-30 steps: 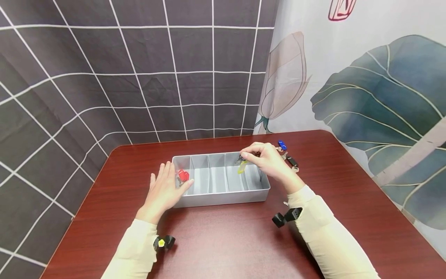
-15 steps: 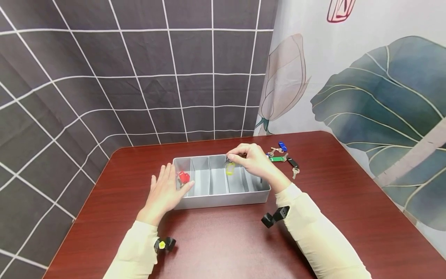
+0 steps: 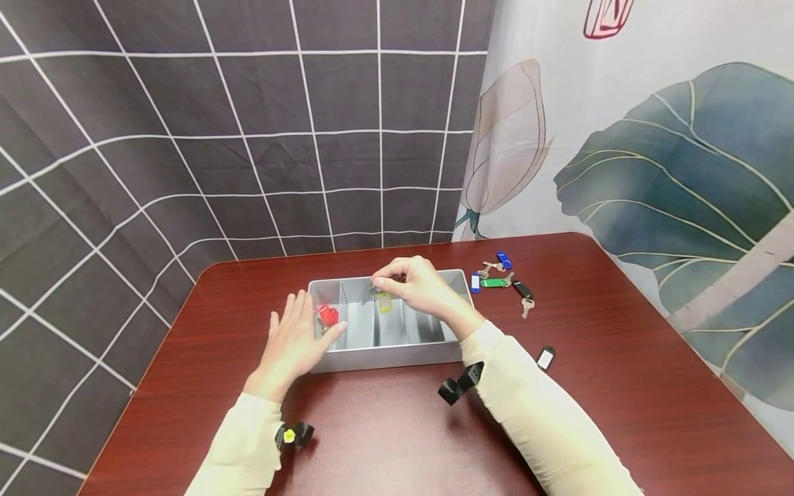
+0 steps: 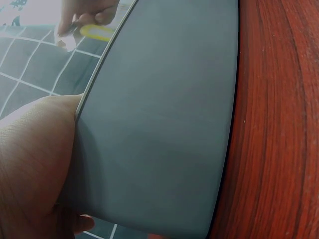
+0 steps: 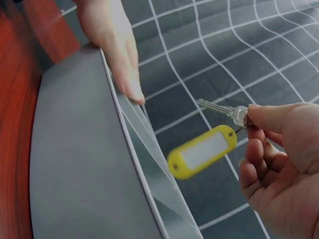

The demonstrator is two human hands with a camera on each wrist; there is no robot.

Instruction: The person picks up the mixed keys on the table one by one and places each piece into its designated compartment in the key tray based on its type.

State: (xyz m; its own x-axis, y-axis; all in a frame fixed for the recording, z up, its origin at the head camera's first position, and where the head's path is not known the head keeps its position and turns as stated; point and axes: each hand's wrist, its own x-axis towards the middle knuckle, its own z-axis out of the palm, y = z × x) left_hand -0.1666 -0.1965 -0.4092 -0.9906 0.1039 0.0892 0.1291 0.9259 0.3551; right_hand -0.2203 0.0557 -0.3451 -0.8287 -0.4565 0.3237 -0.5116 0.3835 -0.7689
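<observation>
My right hand (image 3: 414, 286) pinches a key (image 5: 227, 110) between thumb and fingertips. From the key's ring hangs a yellow key tag (image 5: 202, 152) with a white label. This hand is over the middle compartments of a grey divided tray (image 3: 384, 357). Fingers straight, my left hand (image 3: 294, 337) rests at the tray's left end, its thumb over the front rim. Two red key tags (image 3: 329, 315) lie in the leftmost compartment beside that thumb. The right hand and forearm hide part of the tray's right compartments.
Right of the tray on the table (image 3: 384, 427) lie a blue tag (image 3: 504, 260), another blue tag (image 3: 475, 282), a green tag (image 3: 494, 282) and a black tag (image 3: 523, 289), with keys around them. A black-framed tag (image 3: 546, 358) lies nearer. A dark gridded cloth (image 3: 279, 158) hangs behind.
My right hand has moved left along the tray, carrying the key with the yellow tag from the right compartments to the middle. The left hand has stayed at the tray's left end.
</observation>
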